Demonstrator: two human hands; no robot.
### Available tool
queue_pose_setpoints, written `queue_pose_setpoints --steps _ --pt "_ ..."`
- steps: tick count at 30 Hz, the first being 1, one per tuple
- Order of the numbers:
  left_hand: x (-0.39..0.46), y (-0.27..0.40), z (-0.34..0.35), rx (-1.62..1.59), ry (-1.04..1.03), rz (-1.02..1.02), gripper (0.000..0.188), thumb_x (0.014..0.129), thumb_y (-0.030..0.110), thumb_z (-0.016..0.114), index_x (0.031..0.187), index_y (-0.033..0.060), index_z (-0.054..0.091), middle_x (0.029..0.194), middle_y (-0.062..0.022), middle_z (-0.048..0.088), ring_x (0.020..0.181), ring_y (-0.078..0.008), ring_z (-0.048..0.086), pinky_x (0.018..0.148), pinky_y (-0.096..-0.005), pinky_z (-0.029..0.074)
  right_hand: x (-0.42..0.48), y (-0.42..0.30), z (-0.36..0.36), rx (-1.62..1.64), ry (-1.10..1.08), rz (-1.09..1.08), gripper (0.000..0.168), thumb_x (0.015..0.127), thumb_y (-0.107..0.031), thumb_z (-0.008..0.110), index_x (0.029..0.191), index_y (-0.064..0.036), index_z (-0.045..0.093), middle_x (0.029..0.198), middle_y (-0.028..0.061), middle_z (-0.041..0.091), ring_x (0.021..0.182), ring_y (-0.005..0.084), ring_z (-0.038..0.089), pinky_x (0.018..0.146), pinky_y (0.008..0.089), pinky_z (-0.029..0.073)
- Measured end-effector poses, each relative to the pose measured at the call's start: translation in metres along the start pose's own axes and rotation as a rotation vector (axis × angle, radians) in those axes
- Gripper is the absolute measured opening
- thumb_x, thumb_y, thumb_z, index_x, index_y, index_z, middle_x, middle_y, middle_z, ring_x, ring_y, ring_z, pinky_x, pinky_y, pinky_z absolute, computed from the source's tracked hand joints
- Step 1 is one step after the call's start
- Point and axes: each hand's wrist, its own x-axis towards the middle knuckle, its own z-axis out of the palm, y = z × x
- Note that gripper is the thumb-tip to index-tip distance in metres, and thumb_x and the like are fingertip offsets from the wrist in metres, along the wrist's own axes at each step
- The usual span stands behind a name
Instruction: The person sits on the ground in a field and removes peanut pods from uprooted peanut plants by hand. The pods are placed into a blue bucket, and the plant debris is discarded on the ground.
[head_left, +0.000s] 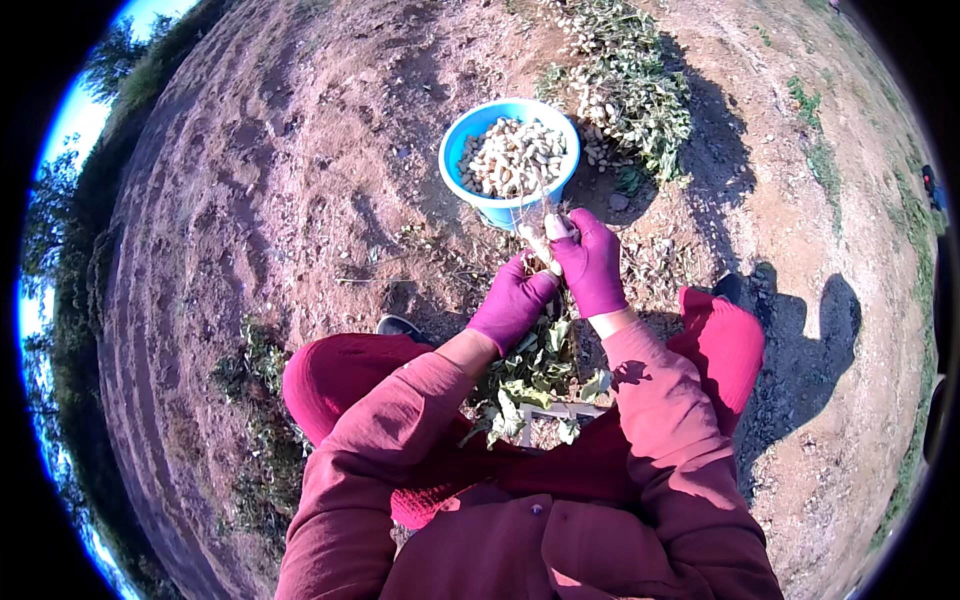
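Note:
My left hand (517, 300), in a purple fingerless glove, grips a peanut plant near its roots. The plant's leaves (536, 360) hang down between my knees. Pressed close beside it, my right hand (592, 259) wears a matching glove, and its thumb and fingers close on peanut pods (541, 246) at the root end. Thin roots stick up past the fingertips. Just beyond both hands stands a blue plastic bucket (455, 174) with a pale rim, holding many peanuts in the shell (514, 157).
A heap of pulled peanut plants (637, 97) with pods lies right of the bucket. More wilted plants (259, 420) lie by my left knee. A pale frame (562, 410) shows between my legs. Dry soil (322, 150) surrounds me, with shrubs at the far left.

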Motion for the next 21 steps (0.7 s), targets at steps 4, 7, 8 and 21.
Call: queue_pose_setpoints --steps 4,7,8,21 --pt "-0.011 0.021 -0.007 -0.042 -0.035 -0.054 0.031 0.086 0.024 0.061 0.108 0.0042 0.054 0.086 -0.0009 0.062 0.08 -0.0088 0.056 0.072 -0.023 0.045 0.023 0.014 -0.026 -0.302 -0.024 -0.291 0.024 0.078 -0.023 0.067 0.078 -0.002 0.055 0.07 0.0218 0.055 0.061 0.0364 0.055 0.055 0.0377 0.044" --pt "-0.031 0.047 -0.008 -0.11 0.017 -0.03 0.029 0.082 0.029 0.062 0.099 0.0052 0.056 0.082 -0.0019 0.061 0.074 -0.013 0.059 0.067 -0.0271 0.049 0.05 0.034 -0.049 0.252 -0.035 0.305 0.022 0.081 -0.024 0.064 0.074 -0.004 0.057 0.059 0.0056 0.053 0.048 0.0187 0.05 0.046 0.03 0.04" --pt "-0.032 0.045 -0.016 -0.127 0.028 -0.05 0.032 0.081 0.032 0.063 0.097 0.0055 0.056 0.081 -0.0027 0.06 0.075 -0.0145 0.06 0.068 -0.0284 0.049 0.051 0.037 -0.051 0.526 -0.005 0.466 0.021 0.083 -0.023 0.062 0.076 -0.004 0.057 0.061 0.004 0.053 0.048 0.0146 0.048 0.045 0.0255 0.038" --pt "-0.022 0.039 -0.03 -0.407 0.122 -0.025 0.042 0.084 0.014 0.061 0.12 0.0003 0.045 0.101 -0.0113 0.063 0.091 -0.0195 0.063 0.083 -0.032 0.051 -0.014 -0.007 -0.009 0.734 -0.464 0.586 0.024 0.085 -0.024 0.057 0.102 -0.007 0.062 0.076 -0.0033 0.057 0.06 0.0034 0.048 0.052 0.017 0.037"
